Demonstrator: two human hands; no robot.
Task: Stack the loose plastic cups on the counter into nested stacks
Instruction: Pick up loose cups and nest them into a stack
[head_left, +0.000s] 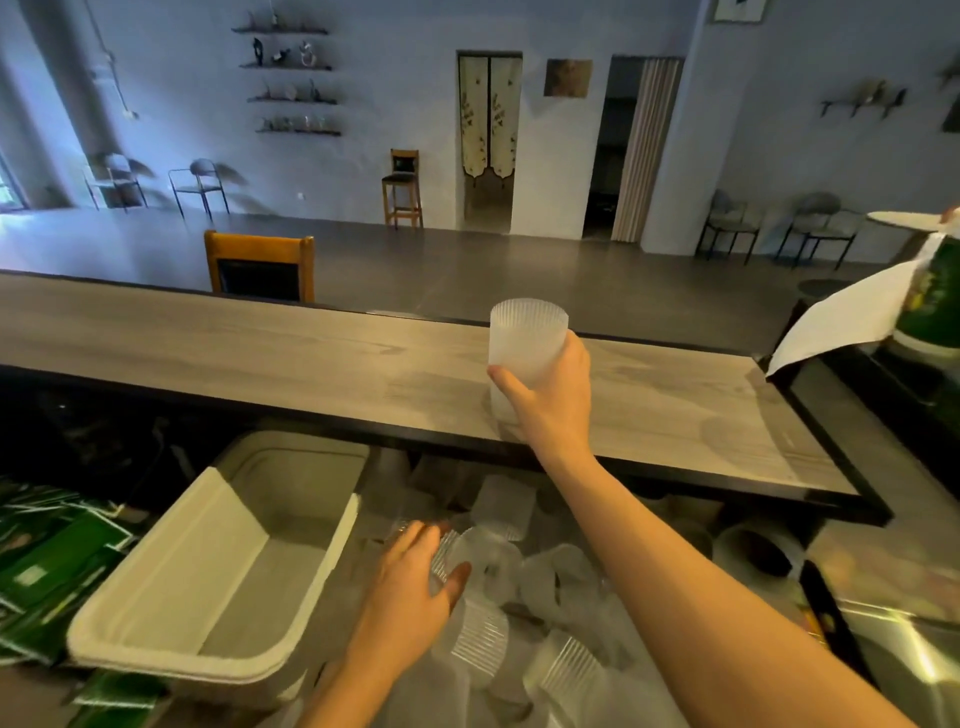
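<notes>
A nested stack of frosted ribbed plastic cups (525, 343) stands mouth down on the grey wooden counter (260, 353). My right hand (550, 395) grips the stack's lower part, fingers curled round it. Below the counter lies a pile of loose clear ribbed cups (550, 644). My left hand (415, 577) reaches into that pile and its fingers and thumb curl round one clear cup (483, 556) lying on its side.
An empty white plastic tub (156, 623) sits left of the pile. Green packets (47, 566) lie at far left. A white sheet (841, 317) and a green container (930, 306) stand at the counter's right end. A wooden chair (260, 260) is behind the counter.
</notes>
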